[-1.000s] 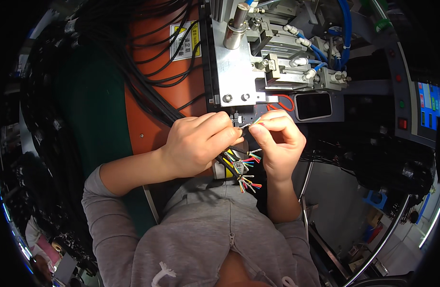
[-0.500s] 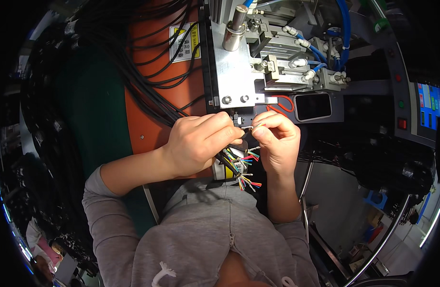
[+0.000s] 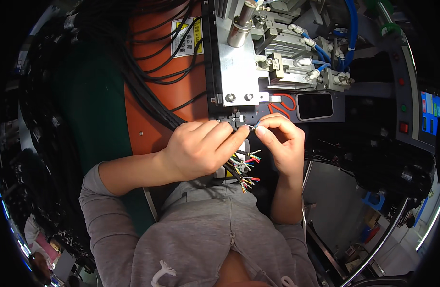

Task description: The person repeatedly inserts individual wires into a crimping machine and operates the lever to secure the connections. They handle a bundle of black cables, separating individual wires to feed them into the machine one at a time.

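My left hand (image 3: 196, 148) is closed around the end of a black cable, its index finger reaching to the thin wires at the tip. Opposite it, my right hand (image 3: 285, 143) pinches those thin wires (image 3: 252, 127) between thumb and index finger. The two hands almost meet, just in front of a small black fixture (image 3: 234, 118) under the machine's metal plate. Below my left hand, several other black cables end in fanned-out coloured wires (image 3: 248, 182), with bare strands at some tips. My left fingers partly hide the held cable.
A press with a metal plate (image 3: 238, 71), cylinders and blue air hoses (image 3: 351, 33) stands ahead. A phone (image 3: 314, 105) lies right of it, beside a red cord (image 3: 290, 101). Black cables (image 3: 148, 98) cross the orange surface (image 3: 148, 136) at left. A control screen (image 3: 431, 115) is far right.
My left index finger has stretched forward along the wires. My right hand has shifted slightly right, still pinching. The whole view has moved a little.
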The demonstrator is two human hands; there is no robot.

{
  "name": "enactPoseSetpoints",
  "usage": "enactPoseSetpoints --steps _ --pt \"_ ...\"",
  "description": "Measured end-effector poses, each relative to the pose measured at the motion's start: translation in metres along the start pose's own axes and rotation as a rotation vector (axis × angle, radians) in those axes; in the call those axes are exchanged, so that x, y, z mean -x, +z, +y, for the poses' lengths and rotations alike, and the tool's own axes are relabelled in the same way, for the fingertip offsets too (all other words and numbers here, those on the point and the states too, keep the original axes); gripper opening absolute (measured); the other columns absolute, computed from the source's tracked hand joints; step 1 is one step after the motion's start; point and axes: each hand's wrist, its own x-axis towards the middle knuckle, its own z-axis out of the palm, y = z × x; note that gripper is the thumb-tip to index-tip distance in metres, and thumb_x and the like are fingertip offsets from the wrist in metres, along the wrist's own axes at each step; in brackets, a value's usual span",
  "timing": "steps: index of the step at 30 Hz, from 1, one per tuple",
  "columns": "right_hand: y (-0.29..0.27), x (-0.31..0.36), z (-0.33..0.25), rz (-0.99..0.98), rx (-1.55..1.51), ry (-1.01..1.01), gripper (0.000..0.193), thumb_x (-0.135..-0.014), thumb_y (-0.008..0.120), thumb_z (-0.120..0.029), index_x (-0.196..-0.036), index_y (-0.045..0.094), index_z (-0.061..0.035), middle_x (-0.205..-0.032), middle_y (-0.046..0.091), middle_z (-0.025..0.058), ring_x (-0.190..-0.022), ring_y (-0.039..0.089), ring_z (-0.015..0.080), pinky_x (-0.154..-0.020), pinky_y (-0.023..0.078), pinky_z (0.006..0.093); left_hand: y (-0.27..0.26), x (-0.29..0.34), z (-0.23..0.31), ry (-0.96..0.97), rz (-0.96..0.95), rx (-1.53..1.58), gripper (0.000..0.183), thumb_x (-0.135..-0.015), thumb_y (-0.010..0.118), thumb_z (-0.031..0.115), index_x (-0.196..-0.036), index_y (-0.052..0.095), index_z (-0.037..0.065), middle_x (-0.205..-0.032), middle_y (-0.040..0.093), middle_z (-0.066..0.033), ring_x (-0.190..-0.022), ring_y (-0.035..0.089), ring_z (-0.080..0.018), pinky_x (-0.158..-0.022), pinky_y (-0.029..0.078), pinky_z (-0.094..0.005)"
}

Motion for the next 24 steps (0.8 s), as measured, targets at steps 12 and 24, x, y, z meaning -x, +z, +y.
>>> enactPoseSetpoints --steps 12,24 --pt "0.025 -0.007 0.008 0.112 0.581 -0.317 0.005 -0.077 0.064 -0.001 -0.075 0.060 -0.0015 -0.073 0.058 0.0103 -0.068 0.054 0.0263 -0.061 0.043 0.0340 0.003 -0.003 0.009 -0.114 -0.152 -0.198 0.037 -0.070 0.062 0.009 -0.106 0.068 0.010 -0.071 0.044 0.0023 -0.056 0.047 -0.0080 -0.043 0.037 -0.0216" --pt "0.029 -0.009 0.039 0.106 -0.098 0.088 0.010 -0.085 0.052 -0.003 -0.075 0.053 -0.0005 -0.068 0.050 -0.0007 -0.063 0.044 0.0057 -0.057 0.035 0.0218 0.004 -0.006 -0.002 -0.138 -0.043 -0.039 0.021 -0.070 0.065 0.009 -0.091 0.068 0.007 -0.077 0.058 0.0006 -0.061 0.057 -0.0113 -0.049 0.043 -0.0251"
